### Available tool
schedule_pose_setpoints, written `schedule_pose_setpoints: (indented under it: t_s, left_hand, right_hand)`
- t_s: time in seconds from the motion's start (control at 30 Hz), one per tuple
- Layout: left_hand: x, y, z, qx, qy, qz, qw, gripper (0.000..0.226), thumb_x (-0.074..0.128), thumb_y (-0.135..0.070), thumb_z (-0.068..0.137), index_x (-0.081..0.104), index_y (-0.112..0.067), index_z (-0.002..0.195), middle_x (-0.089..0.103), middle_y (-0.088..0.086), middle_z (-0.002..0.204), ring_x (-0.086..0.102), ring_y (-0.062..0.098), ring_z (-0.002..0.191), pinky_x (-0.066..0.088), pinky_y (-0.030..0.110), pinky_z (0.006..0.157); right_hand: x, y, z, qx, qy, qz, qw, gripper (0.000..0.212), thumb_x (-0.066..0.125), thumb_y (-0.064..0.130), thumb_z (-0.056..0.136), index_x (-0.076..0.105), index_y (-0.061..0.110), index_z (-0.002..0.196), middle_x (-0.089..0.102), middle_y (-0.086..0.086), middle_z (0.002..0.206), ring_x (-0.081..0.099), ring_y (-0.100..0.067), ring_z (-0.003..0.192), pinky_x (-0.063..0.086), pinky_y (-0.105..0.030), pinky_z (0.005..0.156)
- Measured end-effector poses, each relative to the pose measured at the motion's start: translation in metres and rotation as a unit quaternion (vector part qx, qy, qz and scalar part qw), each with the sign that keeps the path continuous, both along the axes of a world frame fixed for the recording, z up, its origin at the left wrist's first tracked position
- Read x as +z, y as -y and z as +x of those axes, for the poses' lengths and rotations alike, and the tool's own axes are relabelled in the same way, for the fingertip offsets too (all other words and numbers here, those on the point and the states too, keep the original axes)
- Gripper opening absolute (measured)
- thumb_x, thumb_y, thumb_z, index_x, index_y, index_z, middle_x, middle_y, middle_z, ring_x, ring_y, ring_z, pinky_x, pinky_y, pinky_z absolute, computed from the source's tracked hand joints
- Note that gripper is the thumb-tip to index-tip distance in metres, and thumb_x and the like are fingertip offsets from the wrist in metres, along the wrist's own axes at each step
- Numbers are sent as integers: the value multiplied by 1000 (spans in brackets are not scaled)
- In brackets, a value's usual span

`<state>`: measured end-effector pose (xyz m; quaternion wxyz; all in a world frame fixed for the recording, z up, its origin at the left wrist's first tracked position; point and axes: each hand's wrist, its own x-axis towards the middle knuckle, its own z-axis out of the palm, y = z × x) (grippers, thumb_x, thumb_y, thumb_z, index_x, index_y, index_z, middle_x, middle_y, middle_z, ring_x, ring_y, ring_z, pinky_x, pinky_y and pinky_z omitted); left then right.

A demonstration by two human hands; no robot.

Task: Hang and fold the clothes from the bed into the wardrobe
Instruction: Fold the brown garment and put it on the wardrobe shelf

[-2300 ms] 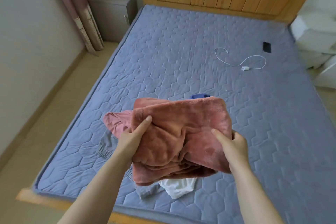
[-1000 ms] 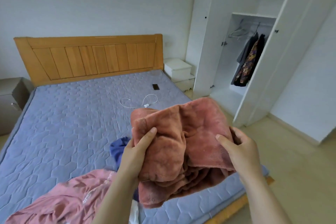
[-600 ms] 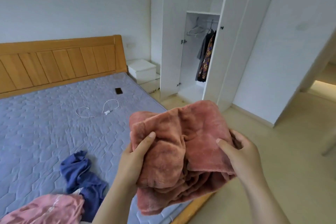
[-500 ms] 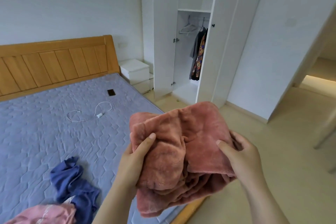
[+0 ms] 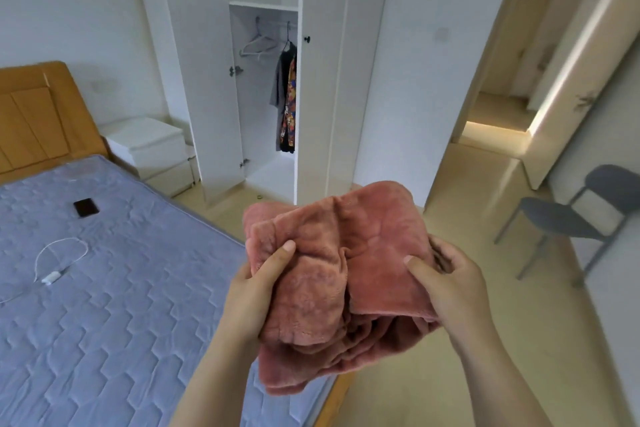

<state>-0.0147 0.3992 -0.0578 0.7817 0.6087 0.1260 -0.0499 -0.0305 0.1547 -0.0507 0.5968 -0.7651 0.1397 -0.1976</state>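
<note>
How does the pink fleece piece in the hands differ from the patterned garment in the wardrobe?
The pink fleece garment is bunched in loose folds, gripped by the left hand and the right hand. The patterned garment hangs at full length inside the wardrobe. The fleece is one plain colour, while the hanging piece is multicoloured on dark. Both are clothing and neither lies on the bed.

The left hand (image 5: 256, 291) and right hand (image 5: 453, 284) are bare, with the left thumbnail (image 5: 289, 245) and right thumbnail (image 5: 408, 259) short and plain. The left forearm (image 5: 214, 374) and right forearm (image 5: 491, 374) are uncovered down to the bottom edge of the view.
</note>
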Motion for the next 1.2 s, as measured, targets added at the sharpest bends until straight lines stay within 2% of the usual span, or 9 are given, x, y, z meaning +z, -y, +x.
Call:
schedule_pose_setpoints:
  t_s: [0.17, 0.23, 0.33, 0.47, 0.67, 0.77, 0.87, 1.03, 1.2]
  left_hand:
    - [-9, 57, 57, -33, -10, 13, 999, 77, 82, -64, 44, 69, -25, 109, 74, -2, 101, 73, 15, 86, 59, 36, 78]
    - [-10, 87, 82, -42, -7, 17, 999, 80, 82, -65, 42, 68, -24, 109, 74, -2, 100, 73, 14, 85, 58, 34, 76]
    - [-10, 138, 115, -46, 5, 28, 999, 80, 81, -66, 41, 67, -27, 110, 74, -4, 101, 72, 14, 86, 58, 36, 78]
    - [-9, 201, 157, -38, -1, 35, 999, 78, 82, -67, 41, 69, -27, 106, 75, -3, 99, 72, 19, 89, 57, 42, 86]
    - [-7, 268, 222, -20, -12, 38, 999, 88, 83, -68, 39, 67, -23, 112, 73, 1, 105, 71, 22, 92, 56, 43, 88]
    - [-9, 290, 262, -16, -7, 33, 999, 80, 83, -65, 42, 69, -24, 109, 74, -1, 101, 72, 21, 90, 57, 40, 85]
    - [-10, 313, 307, -17, 10, 20, 1000, 64, 86, -56, 51, 71, -23, 103, 76, -5, 91, 74, 15, 81, 58, 28, 65]
    - [-9, 336, 387, -22, 12, 3, 1000, 52, 81, -50, 62, 71, -22, 104, 76, -3, 95, 73, 16, 85, 57, 33, 74]
    - [-4, 356, 456, -11, 18, -4, 1000, 51, 80, -50, 63, 71, -22, 104, 76, -3, 94, 73, 15, 84, 56, 31, 71]
  right_hand:
    - [-12, 54, 35, -40, -12, 4, 999, 50, 76, 18, 76, 63, 19, 124, 69, 8, 114, 65, -10, 103, 52, -36, 93]
    - [-14, 82, 54, -52, -12, 8, 999, 51, 76, 16, 77, 62, 17, 126, 68, 6, 116, 65, -11, 105, 51, -37, 95]
    - [-14, 130, 85, -61, -5, 15, 998, 50, 75, 16, 78, 62, 17, 126, 68, 6, 115, 65, -10, 104, 52, -32, 92]
    - [-7, 194, 127, -48, -1, 22, 999, 43, 74, 17, 79, 64, 24, 120, 69, 17, 105, 65, 4, 94, 49, -18, 77]
    - [-2, 265, 201, -23, -4, 33, 999, 40, 74, 14, 79, 64, 31, 114, 68, 21, 100, 64, 7, 94, 48, -18, 80]
    - [-8, 288, 243, -10, -9, 34, 999, 37, 74, 13, 79, 62, 37, 105, 69, 23, 97, 64, 9, 91, 48, -18, 79]
    - [-11, 307, 291, -9, -7, 33, 999, 37, 74, 14, 79, 61, 39, 102, 67, 27, 95, 63, 12, 91, 46, -14, 77]
    - [-6, 330, 371, -10, -9, 23, 1000, 46, 73, 14, 81, 61, 24, 124, 66, 18, 109, 62, 2, 101, 47, -19, 82]
    - [2, 351, 447, 4, -9, 14, 1000, 48, 72, 13, 80, 61, 21, 126, 68, 12, 111, 65, -4, 102, 51, -27, 89]
